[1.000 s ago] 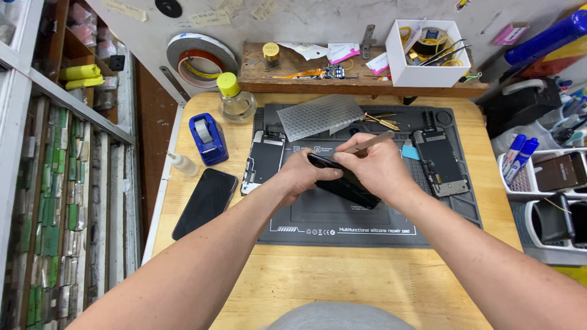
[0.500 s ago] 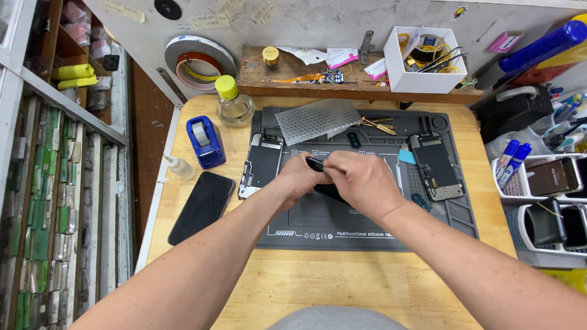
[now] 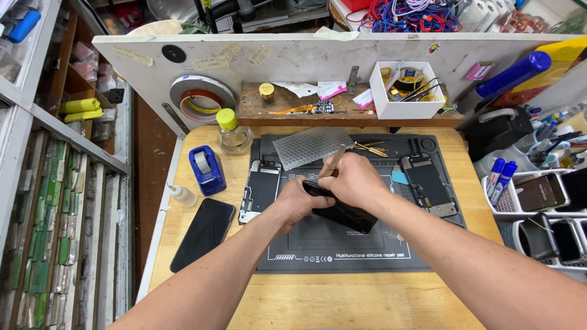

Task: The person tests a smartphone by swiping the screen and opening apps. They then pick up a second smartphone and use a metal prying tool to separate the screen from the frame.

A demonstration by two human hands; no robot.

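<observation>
Black phone [image 3: 342, 211] clamped under left hand [image 3: 299, 201], long axis running right; right hand [image 3: 354, 180] above, pinching tool [image 3: 334, 161]

Two bare forearms, no sleeves, left hand [image 3: 299, 201], right hand [image 3: 354, 182], no gloves
</observation>
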